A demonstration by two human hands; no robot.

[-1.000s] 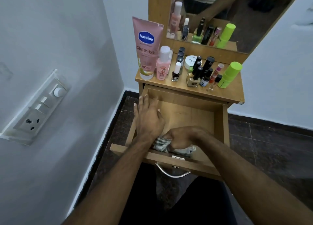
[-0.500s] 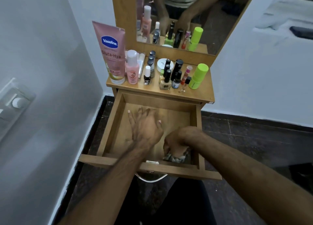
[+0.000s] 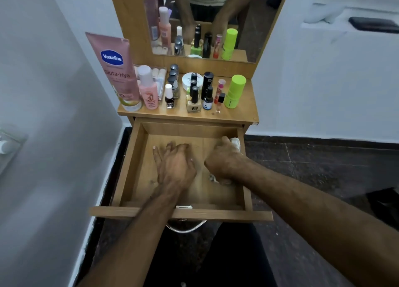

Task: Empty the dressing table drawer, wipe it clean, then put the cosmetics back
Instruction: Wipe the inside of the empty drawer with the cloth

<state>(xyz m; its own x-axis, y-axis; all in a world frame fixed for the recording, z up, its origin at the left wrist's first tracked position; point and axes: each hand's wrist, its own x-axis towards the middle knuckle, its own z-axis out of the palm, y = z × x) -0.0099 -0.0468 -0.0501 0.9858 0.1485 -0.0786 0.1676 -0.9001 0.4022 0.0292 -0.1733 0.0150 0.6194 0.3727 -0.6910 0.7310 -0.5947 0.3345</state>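
Observation:
The wooden drawer [image 3: 129,163] of the dressing table is pulled out and holds no cosmetics. My left hand [image 3: 174,163] lies flat on the drawer floor with fingers spread. My right hand [image 3: 224,159] grips a white cloth [image 3: 236,143] against the floor near the drawer's right wall; bits of cloth show above and below the fist. The cosmetics stand on the table top [image 3: 244,111]: a pink Vaseline tube [image 3: 114,70], a pink bottle [image 3: 148,90], several nail polish bottles [image 3: 193,98], a white jar [image 3: 187,80] and a lime green stick [image 3: 234,91].
A mirror [image 3: 205,21] rises behind the table top. A white wall with a switch panel [image 3: 6,144] stands close on the left. Dark tiled floor [image 3: 323,170] lies to the right. The metal drawer handle [image 3: 185,228] hangs at the front panel.
My right hand has slid the cloth from the drawer's front toward the back right corner. My left hand stays flat on the drawer floor. The camera view has shifted.

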